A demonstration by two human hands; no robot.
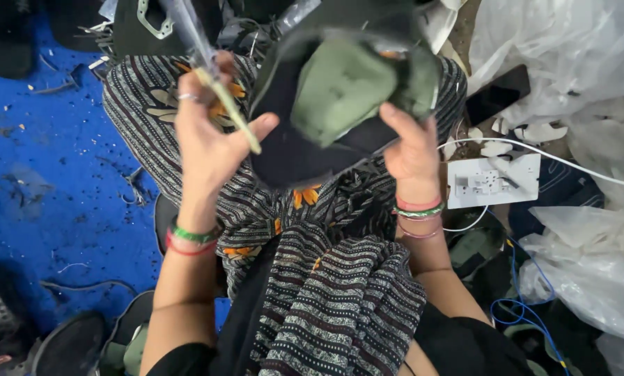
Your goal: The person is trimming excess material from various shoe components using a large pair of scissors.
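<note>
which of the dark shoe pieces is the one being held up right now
The black and olive-green shoe upper, gripped by the right hand above the lap. The other dark pieces lie loose on the blue floor at lower left, untouched.

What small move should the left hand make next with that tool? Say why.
Probably bring the thin tool in the left hand across to the green and black shoe piece. The right hand holds that piece up, and the tool's tip sits just short of its edge.
</note>
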